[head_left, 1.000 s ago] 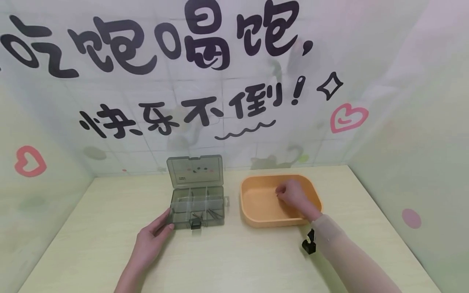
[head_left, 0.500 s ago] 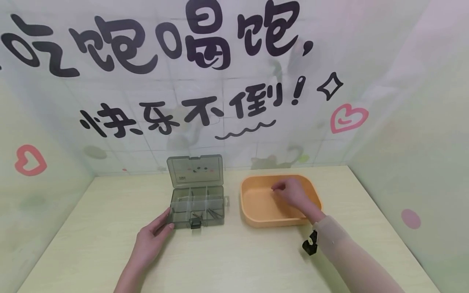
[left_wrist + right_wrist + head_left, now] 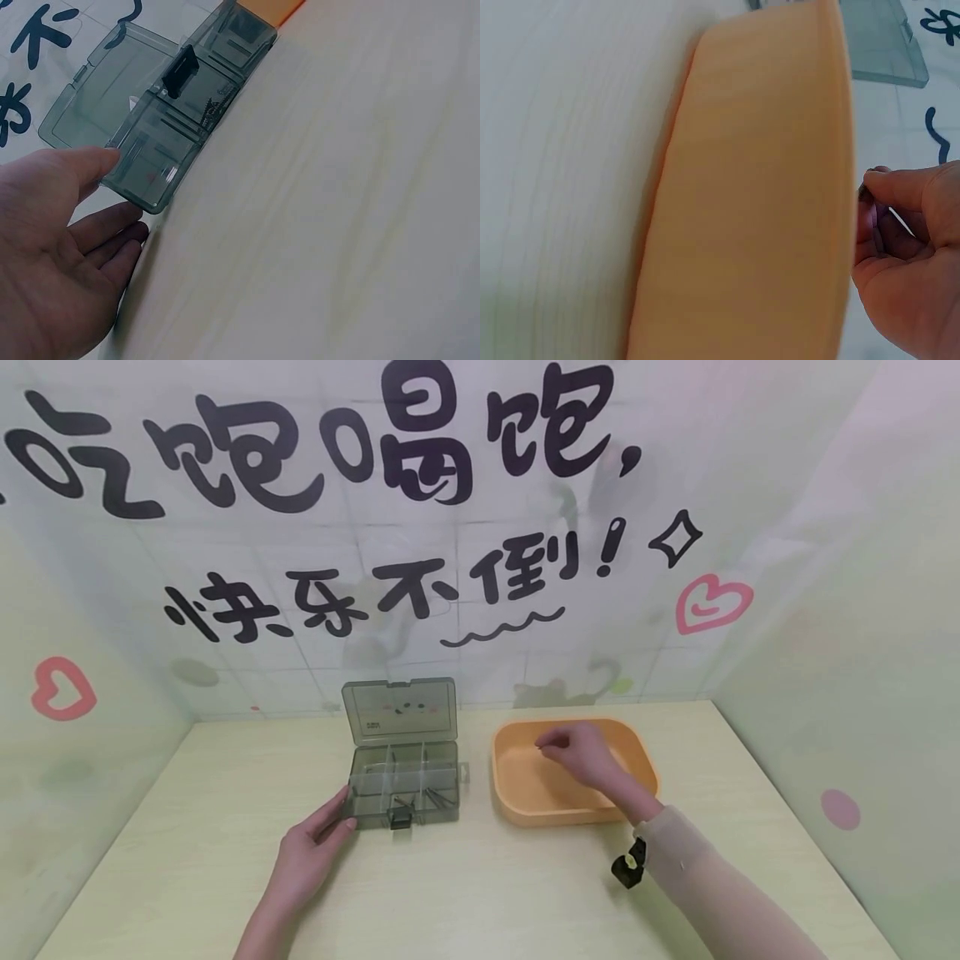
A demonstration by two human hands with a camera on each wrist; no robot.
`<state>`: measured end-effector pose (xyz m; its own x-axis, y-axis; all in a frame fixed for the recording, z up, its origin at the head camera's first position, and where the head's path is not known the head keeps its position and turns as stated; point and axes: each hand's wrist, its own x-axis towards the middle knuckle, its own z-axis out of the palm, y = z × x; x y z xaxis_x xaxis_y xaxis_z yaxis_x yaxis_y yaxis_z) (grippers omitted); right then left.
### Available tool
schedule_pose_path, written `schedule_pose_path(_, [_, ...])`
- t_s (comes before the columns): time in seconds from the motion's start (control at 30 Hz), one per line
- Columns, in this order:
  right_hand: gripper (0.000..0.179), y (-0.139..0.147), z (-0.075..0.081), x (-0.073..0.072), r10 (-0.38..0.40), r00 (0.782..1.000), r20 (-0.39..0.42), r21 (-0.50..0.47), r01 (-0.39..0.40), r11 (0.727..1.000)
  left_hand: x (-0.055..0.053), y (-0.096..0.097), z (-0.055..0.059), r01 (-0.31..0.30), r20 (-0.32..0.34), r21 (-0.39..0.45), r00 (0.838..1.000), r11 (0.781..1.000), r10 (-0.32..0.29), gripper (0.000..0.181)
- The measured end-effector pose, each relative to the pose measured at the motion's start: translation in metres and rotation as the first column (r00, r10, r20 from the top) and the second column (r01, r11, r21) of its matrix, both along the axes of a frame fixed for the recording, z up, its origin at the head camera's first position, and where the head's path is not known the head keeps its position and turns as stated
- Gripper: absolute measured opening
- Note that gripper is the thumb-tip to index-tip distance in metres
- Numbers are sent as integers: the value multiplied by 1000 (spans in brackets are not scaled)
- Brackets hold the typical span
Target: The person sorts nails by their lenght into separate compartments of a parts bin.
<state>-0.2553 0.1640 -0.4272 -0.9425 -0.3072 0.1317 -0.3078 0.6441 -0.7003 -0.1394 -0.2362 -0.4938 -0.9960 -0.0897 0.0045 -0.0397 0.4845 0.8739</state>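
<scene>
A grey translucent compartment box [image 3: 437, 816] stands with its lid [image 3: 401, 714] raised. Thin dark metal pieces, like screws or nails [image 3: 438, 797], lie in its front compartments. My left hand [image 3: 311, 847] holds the box by its front left corner; in the left wrist view the thumb presses its edge, fingers round the corner. My right hand [image 3: 588, 758] is over the orange tray [image 3: 525, 817], thumb and fingertips pinched together. In the right wrist view a tiny dark piece [image 3: 864, 192] shows between those fingertips, too small to identify. The tray wall [image 3: 742, 187] hides part of that view.
Box and tray stand side by side near the back of a pale wooden table [image 3: 465, 893], a small gap between them. A printed wall [image 3: 480, 660] rises behind, with side walls left and right. A black device [image 3: 628, 868] hangs at the right wrist.
My right hand has moved left across the tray towards the box, fingertips still pinched. The left hand, box and tray have stayed in place.
</scene>
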Motion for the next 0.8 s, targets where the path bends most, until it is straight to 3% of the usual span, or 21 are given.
schedule_pose_path(0.4, [11,-38,23,12,84,996,29,-27,-83,996,2,0,1,-4,-2,-8,1000,1000,4,55])
schedule_pose_path(0.8, [11,-87,17,14,181,982,54,-130,-172,976,1,-1,-1,-2,-3,13,1000,1000,2,55])
